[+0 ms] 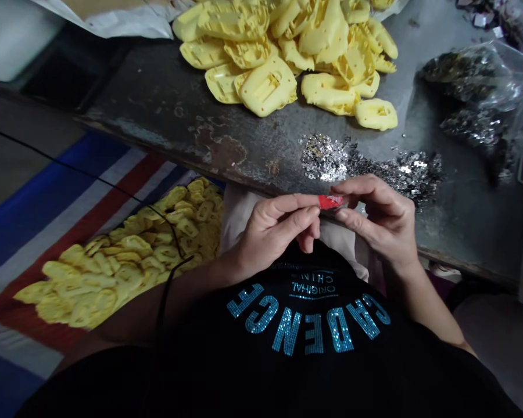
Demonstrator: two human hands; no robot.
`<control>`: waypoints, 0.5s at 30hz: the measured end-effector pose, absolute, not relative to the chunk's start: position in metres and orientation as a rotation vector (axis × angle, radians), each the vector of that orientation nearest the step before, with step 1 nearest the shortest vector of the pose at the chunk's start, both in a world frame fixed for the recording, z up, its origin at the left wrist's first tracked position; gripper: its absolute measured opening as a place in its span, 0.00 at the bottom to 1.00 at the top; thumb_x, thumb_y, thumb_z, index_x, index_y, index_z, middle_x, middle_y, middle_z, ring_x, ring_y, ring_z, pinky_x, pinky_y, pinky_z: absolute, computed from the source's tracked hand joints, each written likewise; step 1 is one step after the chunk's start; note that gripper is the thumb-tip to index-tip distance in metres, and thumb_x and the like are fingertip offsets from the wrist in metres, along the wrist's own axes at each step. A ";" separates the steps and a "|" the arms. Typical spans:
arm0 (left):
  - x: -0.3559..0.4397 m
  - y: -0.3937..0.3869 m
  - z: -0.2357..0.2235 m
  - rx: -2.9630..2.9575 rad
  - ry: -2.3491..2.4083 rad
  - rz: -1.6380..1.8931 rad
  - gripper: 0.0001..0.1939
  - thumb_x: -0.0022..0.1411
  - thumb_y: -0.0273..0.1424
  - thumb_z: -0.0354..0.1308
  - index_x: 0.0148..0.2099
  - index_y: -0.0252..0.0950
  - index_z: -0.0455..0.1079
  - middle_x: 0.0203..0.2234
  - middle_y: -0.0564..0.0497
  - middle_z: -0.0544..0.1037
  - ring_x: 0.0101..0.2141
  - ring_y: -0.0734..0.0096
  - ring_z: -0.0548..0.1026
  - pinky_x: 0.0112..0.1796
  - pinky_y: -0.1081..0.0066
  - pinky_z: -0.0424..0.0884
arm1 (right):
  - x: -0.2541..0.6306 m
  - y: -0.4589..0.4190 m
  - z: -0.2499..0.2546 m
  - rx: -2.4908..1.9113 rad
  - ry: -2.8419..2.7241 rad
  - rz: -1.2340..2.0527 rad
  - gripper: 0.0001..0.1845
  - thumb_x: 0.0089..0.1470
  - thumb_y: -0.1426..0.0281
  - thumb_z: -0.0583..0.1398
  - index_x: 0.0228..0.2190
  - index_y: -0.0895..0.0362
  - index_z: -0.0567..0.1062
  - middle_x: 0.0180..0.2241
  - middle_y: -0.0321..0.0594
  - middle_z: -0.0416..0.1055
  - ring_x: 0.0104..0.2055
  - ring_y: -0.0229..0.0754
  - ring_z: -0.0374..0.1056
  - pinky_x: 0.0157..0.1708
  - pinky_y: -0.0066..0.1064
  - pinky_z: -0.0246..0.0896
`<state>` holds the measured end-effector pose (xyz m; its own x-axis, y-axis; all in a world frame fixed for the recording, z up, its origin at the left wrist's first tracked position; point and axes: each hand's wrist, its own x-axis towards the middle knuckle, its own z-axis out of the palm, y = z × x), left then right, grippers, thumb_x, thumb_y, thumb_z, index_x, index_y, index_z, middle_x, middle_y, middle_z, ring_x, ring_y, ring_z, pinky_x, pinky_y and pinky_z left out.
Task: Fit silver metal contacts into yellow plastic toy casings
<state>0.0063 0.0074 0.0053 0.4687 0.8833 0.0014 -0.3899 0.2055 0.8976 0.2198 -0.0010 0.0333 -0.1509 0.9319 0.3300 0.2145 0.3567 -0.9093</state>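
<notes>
My left hand and my right hand meet in front of my chest, pinching a small red piece between their fingertips. Its shape is hard to tell, since the fingers cover part of it. Just past my right hand lies a heap of small silver metal parts on the worn grey metal table. Neither hand touches the heap.
A large pile of yellow moulded plastic parts lies on the table. More yellow parts lie on a blue, red and white striped sheet at my left. A clear bag of metal parts sits at the right.
</notes>
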 end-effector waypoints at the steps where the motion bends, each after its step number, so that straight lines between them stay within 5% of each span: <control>1: 0.006 0.007 0.005 1.048 0.616 0.980 0.11 0.76 0.36 0.66 0.53 0.36 0.84 0.28 0.55 0.80 0.23 0.80 0.78 0.27 0.81 0.76 | 0.220 0.000 0.036 -1.046 -1.654 0.850 0.14 0.62 0.69 0.74 0.50 0.46 0.86 0.44 0.35 0.83 0.45 0.42 0.78 0.46 0.37 0.77; 8: 0.005 0.007 0.015 1.340 0.697 1.034 0.11 0.76 0.27 0.61 0.39 0.33 0.81 0.26 0.54 0.79 0.24 0.81 0.76 0.28 0.80 0.75 | 0.216 0.004 0.041 -0.996 -1.761 0.600 0.07 0.63 0.72 0.72 0.40 0.46 0.86 0.39 0.34 0.83 0.44 0.45 0.78 0.48 0.43 0.76; 15: 0.006 0.007 0.007 1.623 0.612 1.177 0.12 0.75 0.20 0.60 0.51 0.34 0.85 0.32 0.52 0.82 0.26 0.81 0.79 0.32 0.80 0.79 | 0.210 -0.002 0.034 -0.995 -1.396 0.943 0.05 0.63 0.68 0.73 0.35 0.51 0.84 0.34 0.35 0.77 0.39 0.40 0.73 0.40 0.35 0.70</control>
